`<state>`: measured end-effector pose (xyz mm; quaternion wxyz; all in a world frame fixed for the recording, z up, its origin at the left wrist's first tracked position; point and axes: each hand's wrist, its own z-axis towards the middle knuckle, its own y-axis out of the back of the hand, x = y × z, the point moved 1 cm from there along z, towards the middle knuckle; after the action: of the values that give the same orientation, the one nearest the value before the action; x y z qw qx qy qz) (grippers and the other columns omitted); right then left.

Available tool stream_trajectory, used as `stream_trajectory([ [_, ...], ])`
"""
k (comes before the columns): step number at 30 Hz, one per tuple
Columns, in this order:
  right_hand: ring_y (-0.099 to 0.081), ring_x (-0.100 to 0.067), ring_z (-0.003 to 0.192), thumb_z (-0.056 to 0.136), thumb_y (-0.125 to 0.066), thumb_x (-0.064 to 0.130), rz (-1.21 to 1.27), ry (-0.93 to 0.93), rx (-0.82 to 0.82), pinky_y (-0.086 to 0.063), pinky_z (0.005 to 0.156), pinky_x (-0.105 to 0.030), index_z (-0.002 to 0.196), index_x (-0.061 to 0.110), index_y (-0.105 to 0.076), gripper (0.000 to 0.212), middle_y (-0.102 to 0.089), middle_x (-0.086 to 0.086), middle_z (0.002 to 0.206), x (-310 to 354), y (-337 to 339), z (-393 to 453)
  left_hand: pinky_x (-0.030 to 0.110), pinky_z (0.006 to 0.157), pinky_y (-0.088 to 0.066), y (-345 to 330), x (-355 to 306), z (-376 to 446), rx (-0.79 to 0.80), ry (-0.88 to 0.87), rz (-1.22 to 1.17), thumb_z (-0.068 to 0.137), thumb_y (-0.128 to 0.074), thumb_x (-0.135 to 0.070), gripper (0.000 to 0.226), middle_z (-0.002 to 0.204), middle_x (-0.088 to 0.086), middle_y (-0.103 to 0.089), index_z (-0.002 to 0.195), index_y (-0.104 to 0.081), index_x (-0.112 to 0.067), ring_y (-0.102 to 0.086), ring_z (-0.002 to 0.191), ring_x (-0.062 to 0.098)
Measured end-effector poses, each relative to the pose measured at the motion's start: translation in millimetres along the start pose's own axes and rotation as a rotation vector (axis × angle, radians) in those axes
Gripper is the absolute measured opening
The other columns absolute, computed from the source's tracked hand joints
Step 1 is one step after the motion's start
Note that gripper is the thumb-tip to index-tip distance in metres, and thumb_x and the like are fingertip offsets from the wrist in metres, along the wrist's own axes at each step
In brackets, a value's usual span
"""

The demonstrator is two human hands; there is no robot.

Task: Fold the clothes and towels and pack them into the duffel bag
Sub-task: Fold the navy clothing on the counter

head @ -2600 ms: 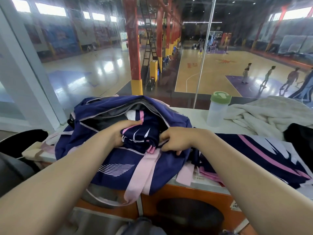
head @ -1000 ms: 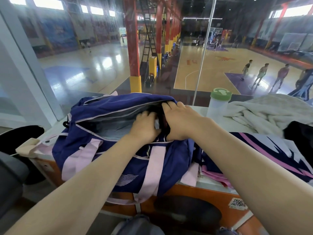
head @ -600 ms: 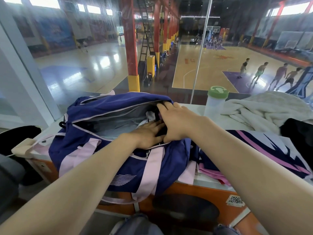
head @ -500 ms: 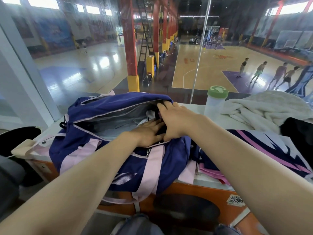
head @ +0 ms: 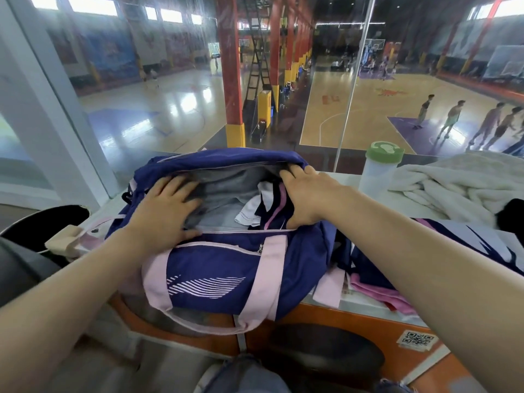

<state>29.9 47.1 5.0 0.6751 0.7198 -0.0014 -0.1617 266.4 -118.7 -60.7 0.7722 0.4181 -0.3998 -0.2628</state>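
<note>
The navy duffel bag (head: 212, 268) with pink straps lies unzipped on the counter in front of me. A folded navy, white and pink garment (head: 266, 211) sits inside at the right end of its grey lining. My left hand (head: 167, 211) lies flat with spread fingers on the left part of the opening. My right hand (head: 306, 194) spans the right end of the opening, fingertips on the far flap and thumb at the near rim. A white towel (head: 459, 185) and a navy jersey (head: 467, 245) with pink stripes lie to the right.
A clear bottle (head: 380, 168) with a green lid stands behind the bag, by the glass pane. A pink cloth (head: 380, 290) hangs at the counter's (head: 354, 319) orange front edge. A black stool (head: 326, 353) is below, a black chair (head: 42, 222) at the left.
Both hands pushed the folded garment into the bag. Since then my left hand slid left across the opening and my right hand shifted to the right end, uncovering the garment.
</note>
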Motion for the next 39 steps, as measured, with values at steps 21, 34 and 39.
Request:
stream_trajectory([
  [21, -0.024, -0.032, 0.14, 0.084, -0.055, 0.064, -0.048, -0.045, -0.175, -0.029, 0.11, -0.045, 0.156, 0.024, -0.01, 0.093, -0.017, -0.002, 0.161, -21.3, -13.2, 22.5, 0.041, 0.121, -0.009, -4.2, 9.5, 65.4, 0.293, 0.042, -0.19, 0.09, -0.042, -0.067, 0.079, 0.163, 0.001, -0.015, 0.154, -0.018, -0.027, -0.009, 0.15, 0.023],
  [34, -0.016, -0.031, 0.146, 0.093, -0.052, 0.042, 0.244, -0.115, -0.269, -0.019, 0.116, -0.044, 0.153, 0.022, -0.023, 0.07, -0.018, -0.004, 0.161, -34.7, -17.6, -74.2, 0.041, 0.115, -0.029, 56.2, -94.2, 46.8, 0.04, 0.049, -0.605, 0.096, -0.052, -0.038, 0.054, 0.15, 0.004, -0.043, 0.145, -0.042, -0.018, -0.036, 0.139, 0.024],
  [39, -0.032, -0.03, 0.137, 0.093, -0.055, 0.033, 0.406, -0.273, -0.294, -0.03, 0.111, -0.045, 0.147, 0.02, -0.032, 0.06, -0.039, -0.004, 0.15, -67.5, -34.8, -133.1, 0.031, 0.105, -0.035, 93.8, -174.8, 54.0, -0.012, 0.013, -0.897, 0.092, -0.054, -0.023, 0.046, 0.138, 0.003, -0.053, 0.138, -0.049, -0.015, -0.047, 0.128, 0.022],
])
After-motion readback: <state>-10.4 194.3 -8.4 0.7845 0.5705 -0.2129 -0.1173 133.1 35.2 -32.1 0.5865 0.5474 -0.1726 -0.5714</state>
